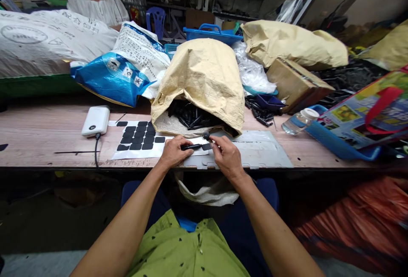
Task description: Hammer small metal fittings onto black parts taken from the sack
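Observation:
My left hand [174, 152] is closed around a slim black stick-shaped part [192, 147], which points to the right. My right hand [227, 156] pinches a small dark rounded piece [206, 135] between thumb and fingertips; its exact kind is unclear. A black square patch [206, 146] shows between the hands, by the tip of the stick-shaped part. Left of my left hand lies a white sheet [119, 155] with rows of black rounded-square stickers [137, 140]. Just beyond both hands, a tan woven sack [204, 70] opens toward me, with many black stick-shaped parts [193, 117] inside.
A white power bank [95, 121] with a black cable stands at left. Grey board [264, 149] lies under my right hand. Rightward are a clear bottle [299, 121], a blue tray [353, 153] and a wooden box [296, 83]. A person [95, 7] sits across, behind white sacks [54, 41].

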